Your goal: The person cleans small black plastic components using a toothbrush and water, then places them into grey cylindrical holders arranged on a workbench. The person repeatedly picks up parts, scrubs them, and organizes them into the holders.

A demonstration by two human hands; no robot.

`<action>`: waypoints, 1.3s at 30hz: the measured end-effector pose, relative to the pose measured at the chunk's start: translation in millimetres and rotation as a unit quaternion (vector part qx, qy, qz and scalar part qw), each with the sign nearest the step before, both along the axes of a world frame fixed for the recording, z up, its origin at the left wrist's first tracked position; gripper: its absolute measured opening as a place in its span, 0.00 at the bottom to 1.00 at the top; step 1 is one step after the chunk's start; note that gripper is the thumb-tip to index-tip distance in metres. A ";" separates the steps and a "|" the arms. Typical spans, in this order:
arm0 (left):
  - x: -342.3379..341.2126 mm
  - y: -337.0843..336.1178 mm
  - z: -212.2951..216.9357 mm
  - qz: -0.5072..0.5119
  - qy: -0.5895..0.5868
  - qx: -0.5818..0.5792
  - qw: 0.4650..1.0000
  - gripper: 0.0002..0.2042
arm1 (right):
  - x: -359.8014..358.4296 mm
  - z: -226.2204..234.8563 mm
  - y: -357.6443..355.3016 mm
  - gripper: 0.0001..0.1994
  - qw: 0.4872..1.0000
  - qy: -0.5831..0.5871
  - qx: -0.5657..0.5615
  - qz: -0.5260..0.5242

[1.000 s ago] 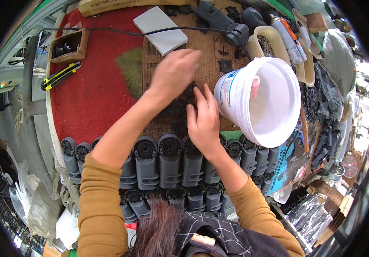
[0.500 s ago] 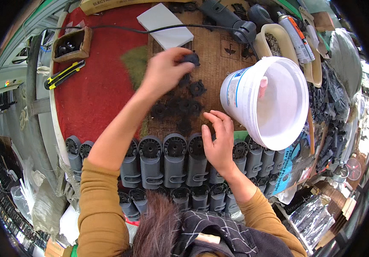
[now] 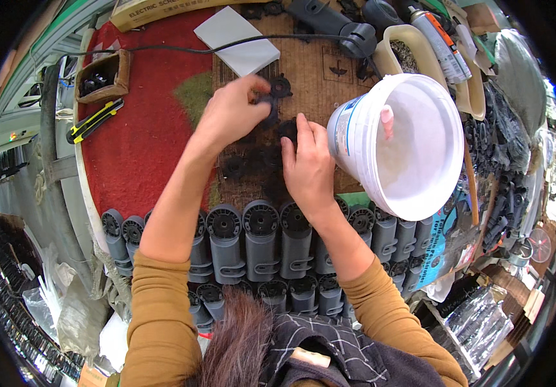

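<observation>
My left hand [image 3: 234,111] is over the brown board with its fingers curled round a small black part, mostly hidden by the fingers. Just beyond its fingertips a black round plastic part with notched edges [image 3: 280,86] lies flat. Nearer to me, my right hand [image 3: 311,161] has thumb and forefinger on either side of another black part [image 3: 287,129]. More such black parts [image 3: 233,166] lie on the board between my wrists, partly covered by the hands. Grey tubular housings with black round ends [image 3: 260,222] stand in rows along the near side.
A white bucket [image 3: 413,208] rests tilted right of my right hand. A white box [image 3: 238,40] and a black cable [image 3: 181,50] lie farther off. Red cloth [image 3: 142,135] covers the left, with a yellow cutter [image 3: 96,120] and a small brown box [image 3: 123,72]. A spray can [image 3: 442,48] lies far right.
My left hand has released a black round part farther out and drawn back toward me onto another. My right hand has moved forward and left to a black part.
</observation>
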State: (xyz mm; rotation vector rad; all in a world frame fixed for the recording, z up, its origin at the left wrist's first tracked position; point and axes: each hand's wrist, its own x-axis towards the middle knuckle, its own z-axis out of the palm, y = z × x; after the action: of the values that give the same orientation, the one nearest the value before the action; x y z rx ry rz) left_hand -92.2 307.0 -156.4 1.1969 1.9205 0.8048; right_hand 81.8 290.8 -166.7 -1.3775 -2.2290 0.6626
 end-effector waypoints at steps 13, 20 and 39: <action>9.5 -11.5 -36.7 0.135 0.055 0.127 0.981 0.13 | 36.7 24.1 -18.6 0.17 0.992 0.120 -0.047 0.016; -119.8 -89.0 -23.6 0.335 -0.042 0.090 0.937 0.12 | 59.4 21.2 -30.9 0.13 0.994 0.069 -0.082 0.016; -7.4 -37.7 -39.4 0.133 0.008 0.121 0.984 0.12 | -3.7 -9.3 3.3 0.20 0.999 -0.041 -0.013 -0.004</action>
State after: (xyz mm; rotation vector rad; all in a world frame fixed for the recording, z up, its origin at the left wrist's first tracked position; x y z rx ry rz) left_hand -99.6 269.3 -195.8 1.0987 2.0675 1.2027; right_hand 78.0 294.0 -176.0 -1.4488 -2.2852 0.6446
